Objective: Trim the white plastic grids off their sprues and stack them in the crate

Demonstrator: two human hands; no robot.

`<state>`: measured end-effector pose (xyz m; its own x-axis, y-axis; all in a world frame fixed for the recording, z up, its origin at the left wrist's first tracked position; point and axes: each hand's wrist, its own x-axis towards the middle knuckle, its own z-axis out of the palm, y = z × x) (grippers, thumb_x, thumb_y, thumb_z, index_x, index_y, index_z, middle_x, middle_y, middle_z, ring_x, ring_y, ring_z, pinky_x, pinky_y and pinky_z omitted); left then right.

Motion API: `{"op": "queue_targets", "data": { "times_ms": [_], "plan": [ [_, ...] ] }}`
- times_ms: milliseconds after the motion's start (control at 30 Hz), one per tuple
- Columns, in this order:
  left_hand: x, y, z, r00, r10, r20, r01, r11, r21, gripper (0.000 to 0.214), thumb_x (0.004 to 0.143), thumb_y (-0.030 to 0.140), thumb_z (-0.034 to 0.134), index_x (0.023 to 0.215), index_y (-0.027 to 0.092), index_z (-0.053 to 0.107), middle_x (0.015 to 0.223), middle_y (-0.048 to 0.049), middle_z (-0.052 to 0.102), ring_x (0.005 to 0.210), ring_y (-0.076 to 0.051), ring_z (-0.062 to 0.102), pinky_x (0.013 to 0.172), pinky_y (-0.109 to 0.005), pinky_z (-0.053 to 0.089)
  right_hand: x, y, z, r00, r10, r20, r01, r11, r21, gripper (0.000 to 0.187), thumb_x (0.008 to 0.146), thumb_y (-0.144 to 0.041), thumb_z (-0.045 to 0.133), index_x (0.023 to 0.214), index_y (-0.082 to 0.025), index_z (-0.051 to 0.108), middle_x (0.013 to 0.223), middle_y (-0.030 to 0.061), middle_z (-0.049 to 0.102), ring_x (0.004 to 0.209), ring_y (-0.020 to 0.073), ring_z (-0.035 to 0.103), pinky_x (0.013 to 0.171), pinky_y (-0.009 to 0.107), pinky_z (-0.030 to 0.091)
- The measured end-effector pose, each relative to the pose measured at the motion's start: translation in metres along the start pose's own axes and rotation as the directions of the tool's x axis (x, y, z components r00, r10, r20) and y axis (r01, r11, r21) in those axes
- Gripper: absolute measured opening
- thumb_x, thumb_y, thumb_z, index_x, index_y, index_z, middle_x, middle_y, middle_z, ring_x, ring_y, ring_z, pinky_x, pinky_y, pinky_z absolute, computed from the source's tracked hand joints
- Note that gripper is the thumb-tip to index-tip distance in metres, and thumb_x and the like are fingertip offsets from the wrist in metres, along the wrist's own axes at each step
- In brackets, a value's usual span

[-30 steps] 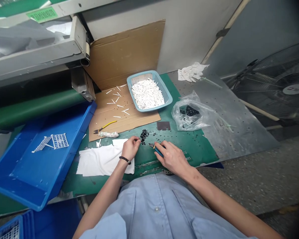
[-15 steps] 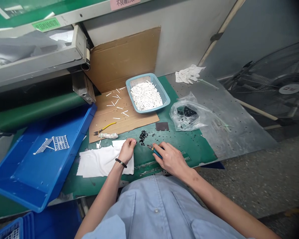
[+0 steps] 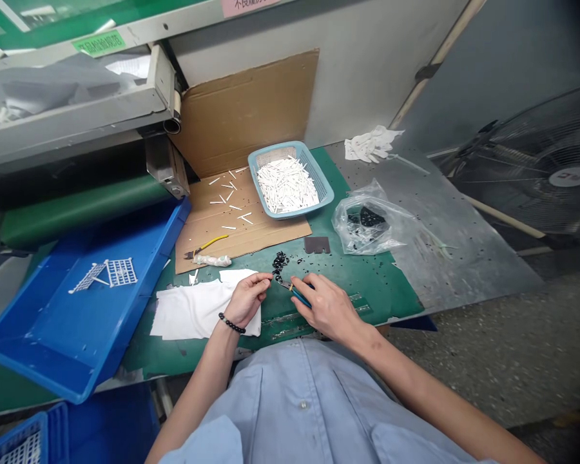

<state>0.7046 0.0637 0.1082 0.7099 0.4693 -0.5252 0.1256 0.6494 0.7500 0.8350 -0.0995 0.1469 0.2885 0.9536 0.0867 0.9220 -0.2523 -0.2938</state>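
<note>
My left hand [image 3: 248, 298] rests on the edge of a white cloth [image 3: 198, 312], its fingertips pinched close to a small heap of black plastic pieces [image 3: 280, 263]. Whether those fingers hold a piece is too small to tell. My right hand [image 3: 323, 306] grips small blue-handled side cutters [image 3: 298, 295], their metal jaws pointing left at the lower end of the heap. Both hands are over a green work mat [image 3: 367, 290], with loose black bits scattered around them.
A pale blue basket [image 3: 290, 145] of white sticks sits on cardboard [image 3: 270, 235], beside yellow-handled pliers [image 3: 205, 246]. A plastic bag [image 3: 362, 222] holds black pieces. A tilted blue tray [image 3: 53, 322] lies to the left; a fan [image 3: 536, 174] stands right.
My left hand has moved right, bringing its fingertips near the cutter jaws. My right hand has shifted slightly left with the cutters.
</note>
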Motion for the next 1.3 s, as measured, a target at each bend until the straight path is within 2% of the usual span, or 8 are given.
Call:
{"op": "queue_targets", "data": {
  "times_ms": [267,467,567,733,900,1100,1233,1300],
  "plan": [
    [-0.005,0.007,0.0,0.998,-0.035,0.056,0.037,0.999,-0.034,0.025,0.066,0.023,0.077,0.087,0.012,0.071,0.077,-0.004,0.06,0.063,-0.006,0.045,0.053,-0.019,0.03,0.005,0.0,-0.004,0.997,-0.073,0.019,0.073,0.997,0.007,0.033,0.095,-0.03,0.046,0.124,-0.018,0.052,0.095,0.0082,0.056,0.083,0.0201,0.049,0.076,0.031,0.04],
    [-0.007,0.013,0.002,0.999,-0.024,0.045,0.023,1.0,0.02,0.029,0.063,0.024,0.078,0.089,0.013,0.069,0.07,-0.0015,0.059,0.062,-0.007,0.046,0.053,-0.019,0.029,0.012,0.003,-0.009,0.992,-0.127,0.018,0.128,0.992,-0.01,0.033,0.093,-0.029,0.048,0.123,-0.018,0.053,0.095,0.0089,0.055,0.085,0.0209,0.049,0.078,0.032,0.039],
    [-0.007,0.014,0.001,0.997,-0.031,0.075,0.026,0.998,0.065,0.027,0.064,0.026,0.079,0.086,0.014,0.068,0.07,-0.0006,0.058,0.058,-0.006,0.043,0.052,-0.019,0.028,0.014,0.004,-0.013,0.986,-0.16,0.044,0.161,0.987,-0.021,0.032,0.093,-0.029,0.049,0.123,-0.017,0.053,0.095,0.0088,0.055,0.084,0.0205,0.048,0.078,0.032,0.038],
    [-0.009,0.015,0.001,0.993,-0.06,0.098,0.048,0.991,0.123,0.027,0.064,0.027,0.079,0.086,0.013,0.07,0.072,-0.0018,0.061,0.063,-0.007,0.048,0.055,-0.02,0.031,0.014,0.006,-0.015,0.976,-0.193,0.102,0.199,0.979,-0.047,0.032,0.094,-0.029,0.046,0.123,-0.017,0.053,0.095,0.0087,0.054,0.085,0.0206,0.047,0.077,0.032,0.038],
    [-0.01,0.016,0.002,0.994,-0.078,0.075,0.068,0.989,0.129,0.03,0.06,0.028,0.082,0.084,0.013,0.072,0.074,-0.003,0.064,0.065,-0.008,0.052,0.06,-0.021,0.036,0.014,0.005,-0.015,0.975,-0.188,0.12,0.197,0.978,-0.068,0.031,0.094,-0.028,0.046,0.122,-0.017,0.052,0.094,0.0082,0.054,0.085,0.0207,0.048,0.076,0.032,0.038],
    [-0.007,0.013,0.001,0.993,-0.094,0.069,0.074,0.965,0.252,0.029,0.057,0.029,0.083,0.079,0.012,0.073,0.079,-0.006,0.067,0.07,-0.012,0.055,0.068,-0.025,0.04,0.009,0.001,-0.012,0.964,-0.167,0.206,0.185,0.98,-0.069,0.02,0.095,-0.024,0.046,0.111,-0.018,0.057,0.087,0.0055,0.056,0.075,0.0173,0.052,0.063,0.028,0.037],
    [-0.003,0.011,-0.002,0.988,-0.125,0.091,0.107,0.978,0.177,0.029,0.061,0.025,0.079,0.087,0.012,0.072,0.074,-0.0048,0.064,0.066,-0.01,0.052,0.062,-0.023,0.038,0.001,0.004,-0.001,0.982,-0.135,0.131,0.14,0.99,-0.031,0.027,0.097,-0.028,0.042,0.119,-0.017,0.054,0.088,0.0059,0.057,0.079,0.0171,0.053,0.065,0.027,0.039],
    [0.001,0.011,-0.006,0.99,-0.119,0.072,0.112,0.99,0.085,0.023,0.062,0.023,0.075,0.082,0.012,0.07,0.07,-0.0042,0.06,0.062,-0.009,0.048,0.056,-0.022,0.035,-0.002,0.008,0.004,0.992,-0.095,0.084,0.098,0.995,-0.03,0.03,0.097,-0.03,0.043,0.122,-0.017,0.053,0.091,0.0065,0.058,0.082,0.0179,0.053,0.067,0.027,0.04]
  ]
}}
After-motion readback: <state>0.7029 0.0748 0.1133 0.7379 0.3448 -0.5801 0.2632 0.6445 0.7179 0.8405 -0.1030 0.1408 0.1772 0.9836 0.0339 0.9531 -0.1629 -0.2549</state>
